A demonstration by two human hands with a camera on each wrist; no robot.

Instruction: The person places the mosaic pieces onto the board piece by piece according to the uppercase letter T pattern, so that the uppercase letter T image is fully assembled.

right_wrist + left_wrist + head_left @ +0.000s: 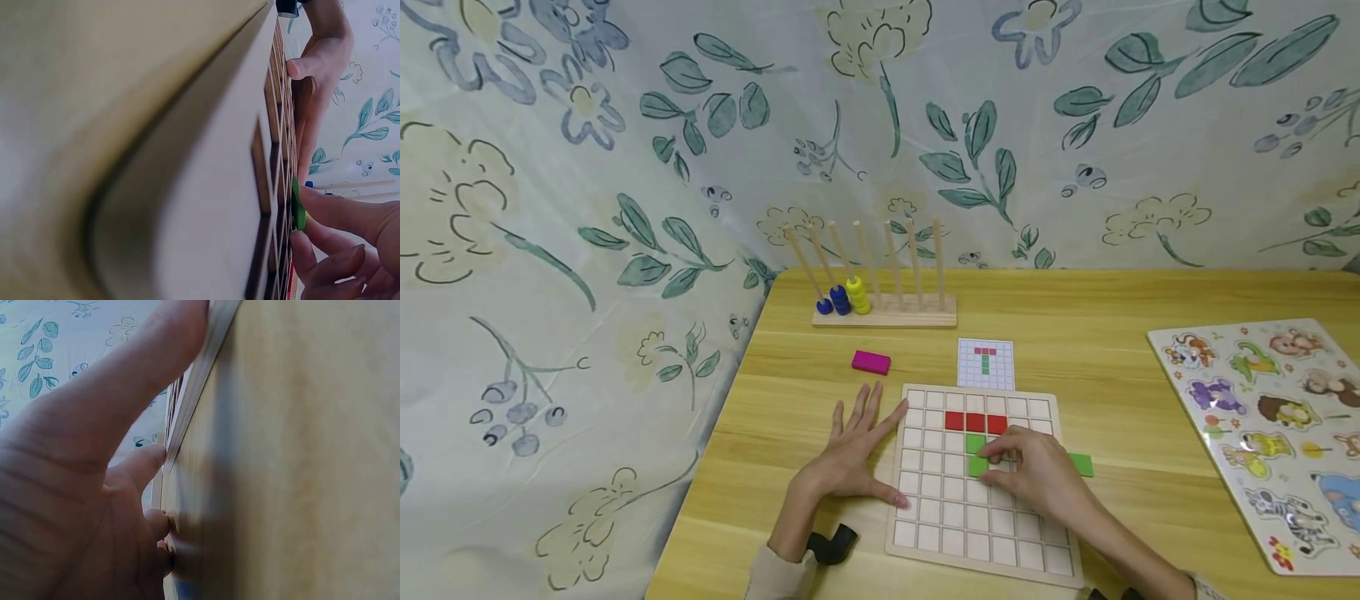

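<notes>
A wooden grid board (940, 540) lies on the table, with three red tiles (975, 422) in a row and a green tile (975, 443) under the middle one. Just below that, my right hand (1037, 471) pinches another green tile (977, 467) between thumb and fingers. In the right wrist view this green tile (299, 209) stands tilted at the grid's surface. My left hand (842, 458) is spread flat at the board's left side, thumb and index fingertip at its edge. Behind the board lies a pattern card (986, 364) showing a red and green T.
More green (1081, 465) shows beyond the board's right edge, partly behind the right hand. A magenta block (871, 362) lies behind the left hand. Farther back stands a peg rack (910, 312) with blue and yellow beads. An animal puzzle board (1232, 433) is at right.
</notes>
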